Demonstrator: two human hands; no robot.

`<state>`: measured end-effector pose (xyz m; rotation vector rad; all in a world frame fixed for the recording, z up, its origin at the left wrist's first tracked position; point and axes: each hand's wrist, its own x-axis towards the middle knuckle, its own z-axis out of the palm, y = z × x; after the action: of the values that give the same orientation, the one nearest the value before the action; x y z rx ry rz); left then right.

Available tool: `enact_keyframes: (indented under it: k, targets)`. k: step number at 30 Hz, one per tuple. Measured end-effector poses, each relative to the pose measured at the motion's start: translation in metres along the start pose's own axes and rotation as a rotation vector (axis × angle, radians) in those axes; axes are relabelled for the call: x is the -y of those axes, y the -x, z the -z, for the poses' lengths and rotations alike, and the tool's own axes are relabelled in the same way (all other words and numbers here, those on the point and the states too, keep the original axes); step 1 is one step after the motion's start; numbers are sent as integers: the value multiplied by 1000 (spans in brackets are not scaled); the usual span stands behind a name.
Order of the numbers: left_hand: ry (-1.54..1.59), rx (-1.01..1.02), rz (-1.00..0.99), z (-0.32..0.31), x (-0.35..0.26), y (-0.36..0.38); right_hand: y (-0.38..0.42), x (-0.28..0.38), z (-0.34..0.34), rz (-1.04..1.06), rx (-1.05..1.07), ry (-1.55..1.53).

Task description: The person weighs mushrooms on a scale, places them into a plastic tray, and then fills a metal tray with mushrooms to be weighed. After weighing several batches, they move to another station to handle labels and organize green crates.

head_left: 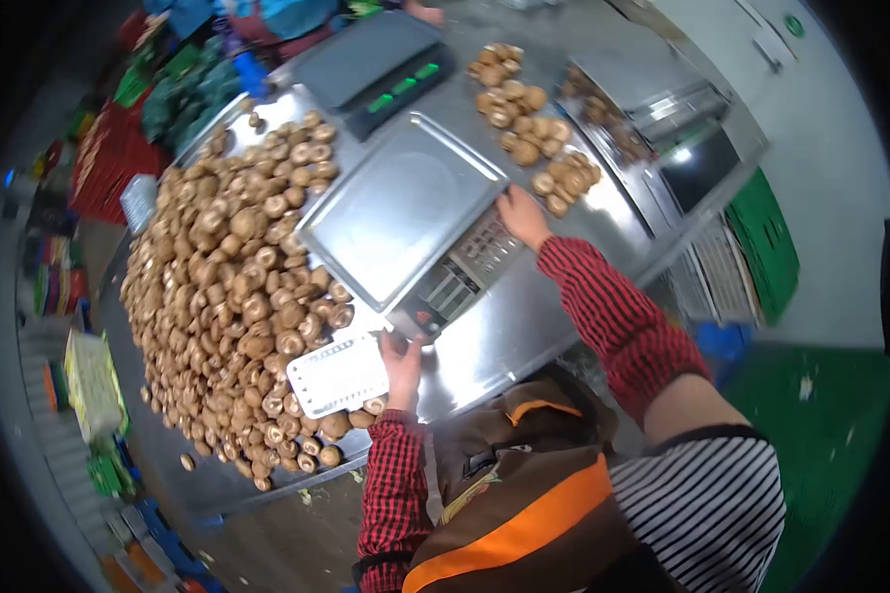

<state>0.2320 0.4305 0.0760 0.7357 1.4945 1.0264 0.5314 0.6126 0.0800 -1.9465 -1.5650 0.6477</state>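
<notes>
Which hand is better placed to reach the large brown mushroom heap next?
Likely the left hand, beside the heap at the white rectangular tray; the right hand is farther away, at the metal-topped scale.

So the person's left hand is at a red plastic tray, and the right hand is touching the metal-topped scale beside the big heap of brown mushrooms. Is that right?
Not quite: the head view shows that the plastic tray at the left hand is white, not red. The right hand does touch the metal-topped scale beside the big heap of brown mushrooms.
</notes>
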Motion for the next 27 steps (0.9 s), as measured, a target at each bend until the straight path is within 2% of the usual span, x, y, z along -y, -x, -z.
enact_keyframes:
  k: [2,4,6,8,10,12,14,15,16,17,18,19,20,21,23,24,26,27]
  targets:
    - [-17,58,-24,-7,-12,1,6,8,3,-50,-31,-18]
    - [-156,-24,-42,-13,-16,3,7,1,0,-14,-20,-7]
    - [-41,-56,-43,-16,-26,8,18,-3,0,-39,-32,1]
    - [-91,-97,-88,-16,-28,18,30,-24,-9,-44,-75,-73]
    - [-32,-126,-162,-18,-22,27,50,-26,-1,-89,-50,-148]
    - [-104,-196,-242,-18,-18,40,61,-41,1,-116,-8,-290]
    - [-191,-193,-229,-15,20,38,71,-37,12,-130,54,-377]
    - [-180,-210,-234,-15,23,50,79,-32,16,-96,-82,-232]
    - [-320,-222,-239,-15,26,64,88,-28,21,-63,-220,-86]
    - [-461,-236,-242,-13,22,76,102,-16,27,-43,-213,-86]
    - [-447,-258,-239,-6,16,89,121,1,32,6,-138,-303]
    - [-316,-210,-106,4,10,105,137,21,36,49,-55,-517]
    - [-183,-159,25,14,9,117,154,45,40,54,182,-553]
    - [-341,-307,-105,23,13,126,173,65,38,52,417,-587]
    - [-673,-566,-345,42,24,136,194,93,21,-161,1011,-664]
    - [-671,-595,-338,46,23,139,201,96,7,-146,1037,-658]
    - [-875,-693,-413,55,16,139,215,100,-36,-559,1302,-692]
    - [-833,-716,-393,54,19,135,219,106,-49,-525,1356,-677]
